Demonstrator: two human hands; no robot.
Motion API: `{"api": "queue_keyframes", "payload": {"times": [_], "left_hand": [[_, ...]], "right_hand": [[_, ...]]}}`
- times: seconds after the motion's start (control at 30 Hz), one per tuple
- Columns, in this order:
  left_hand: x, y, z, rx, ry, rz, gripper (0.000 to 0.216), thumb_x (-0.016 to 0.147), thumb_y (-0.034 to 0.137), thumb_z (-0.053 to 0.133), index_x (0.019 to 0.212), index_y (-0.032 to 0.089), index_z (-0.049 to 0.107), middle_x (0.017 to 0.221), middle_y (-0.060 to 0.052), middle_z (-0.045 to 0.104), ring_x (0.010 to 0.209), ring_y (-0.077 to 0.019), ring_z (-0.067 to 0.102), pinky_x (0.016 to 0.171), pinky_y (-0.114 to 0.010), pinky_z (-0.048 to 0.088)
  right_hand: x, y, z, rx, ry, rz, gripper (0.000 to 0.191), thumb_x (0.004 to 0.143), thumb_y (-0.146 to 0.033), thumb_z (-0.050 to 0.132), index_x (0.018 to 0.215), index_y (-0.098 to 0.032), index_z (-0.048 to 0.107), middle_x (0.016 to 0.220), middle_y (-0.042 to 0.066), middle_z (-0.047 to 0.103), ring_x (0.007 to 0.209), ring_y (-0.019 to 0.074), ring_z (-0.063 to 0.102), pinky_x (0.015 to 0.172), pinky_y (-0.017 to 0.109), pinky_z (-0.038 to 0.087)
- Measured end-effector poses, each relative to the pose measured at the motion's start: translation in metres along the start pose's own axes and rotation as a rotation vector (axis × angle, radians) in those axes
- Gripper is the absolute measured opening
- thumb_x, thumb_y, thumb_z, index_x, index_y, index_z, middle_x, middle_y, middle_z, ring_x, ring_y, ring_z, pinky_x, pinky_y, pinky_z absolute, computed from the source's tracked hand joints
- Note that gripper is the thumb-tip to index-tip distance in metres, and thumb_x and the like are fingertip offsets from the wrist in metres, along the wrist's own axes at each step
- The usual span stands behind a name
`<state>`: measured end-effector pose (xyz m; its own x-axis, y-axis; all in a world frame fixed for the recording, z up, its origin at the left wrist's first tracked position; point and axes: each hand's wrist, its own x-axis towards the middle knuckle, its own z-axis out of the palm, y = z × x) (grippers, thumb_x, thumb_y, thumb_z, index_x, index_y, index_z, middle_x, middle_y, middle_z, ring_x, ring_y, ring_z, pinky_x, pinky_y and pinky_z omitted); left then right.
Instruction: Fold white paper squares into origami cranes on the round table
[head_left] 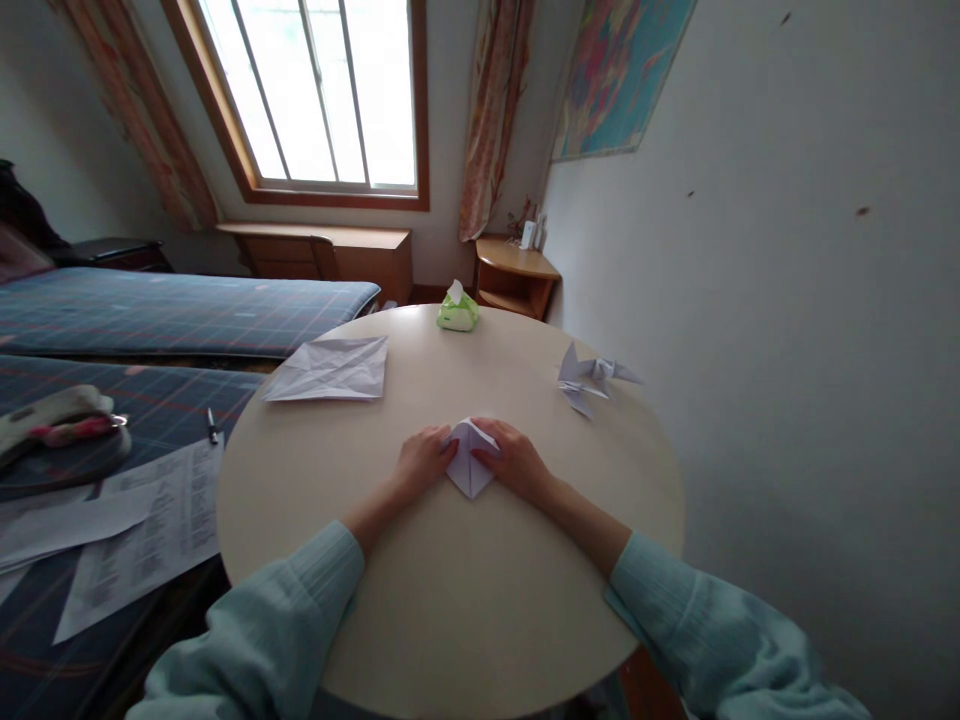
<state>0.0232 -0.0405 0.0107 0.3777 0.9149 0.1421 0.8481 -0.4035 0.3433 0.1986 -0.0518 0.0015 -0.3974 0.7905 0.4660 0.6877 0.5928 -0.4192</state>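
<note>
A small folded white paper (468,467), diamond-shaped with its point toward me, lies at the middle of the round beige table (450,600). My left hand (421,459) presses on its left edge with the fingers curled onto the paper. My right hand (514,458) rests on its right edge, fingers bent over the fold. Both hands hold the paper down against the tabletop.
A creased white sheet (330,369) lies at the table's far left. A finished paper crane (591,378) sits at the far right, a green tissue pack (457,312) at the far edge. Printed papers (142,535) and a pen (212,425) lie on the bed to the left. A wall stands close on the right.
</note>
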Motion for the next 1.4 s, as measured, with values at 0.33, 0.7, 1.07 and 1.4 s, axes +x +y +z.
{"api": "queue_keyframes", "payload": {"times": [0.33, 0.7, 1.07, 1.4], "left_hand": [[0.004, -0.033, -0.033, -0.548, -0.39, 0.103, 0.043, 0.072, 0.055, 0.046, 0.077, 0.013, 0.057, 0.064, 0.001, 0.052, 0.058, -0.0099, 0.045, 0.051, -0.019, 0.033], [0.008, -0.056, -0.033, -0.826, -0.495, 0.008, 0.046, 0.069, 0.048, 0.054, 0.1, 0.014, 0.062, 0.075, -0.005, 0.063, 0.066, -0.012, 0.053, 0.055, -0.02, 0.037], [0.01, -0.04, -0.022, -0.832, -0.34, -0.05, 0.046, 0.062, 0.049, 0.059, 0.087, 0.01, 0.061, 0.066, -0.003, 0.06, 0.058, -0.0111, 0.053, 0.047, -0.019, 0.034], [0.006, -0.024, -0.012, -0.47, -0.143, 0.058, 0.045, 0.073, 0.055, 0.044, 0.058, 0.013, 0.052, 0.051, 0.004, 0.043, 0.05, -0.0077, 0.038, 0.046, -0.019, 0.026]], "right_hand": [[-0.001, 0.006, 0.005, 0.028, -0.035, 0.069, 0.052, 0.071, -0.019, 0.059, 0.12, -0.018, 0.043, 0.116, 0.01, 0.055, 0.105, 0.0204, 0.052, 0.092, 0.037, 0.041], [0.0, 0.005, 0.004, 0.033, -0.037, 0.075, 0.054, 0.07, -0.02, 0.06, 0.121, -0.018, 0.043, 0.117, 0.011, 0.055, 0.105, 0.0201, 0.053, 0.091, 0.036, 0.042], [-0.001, 0.002, 0.0, 0.027, -0.046, 0.1, 0.056, 0.07, -0.02, 0.06, 0.122, -0.02, 0.041, 0.117, 0.009, 0.055, 0.104, 0.0205, 0.054, 0.088, 0.035, 0.045], [0.0, 0.0, 0.001, 0.018, -0.052, 0.132, 0.057, 0.07, -0.023, 0.062, 0.121, -0.017, 0.04, 0.118, 0.011, 0.055, 0.105, 0.0212, 0.054, 0.088, 0.035, 0.045]]}}
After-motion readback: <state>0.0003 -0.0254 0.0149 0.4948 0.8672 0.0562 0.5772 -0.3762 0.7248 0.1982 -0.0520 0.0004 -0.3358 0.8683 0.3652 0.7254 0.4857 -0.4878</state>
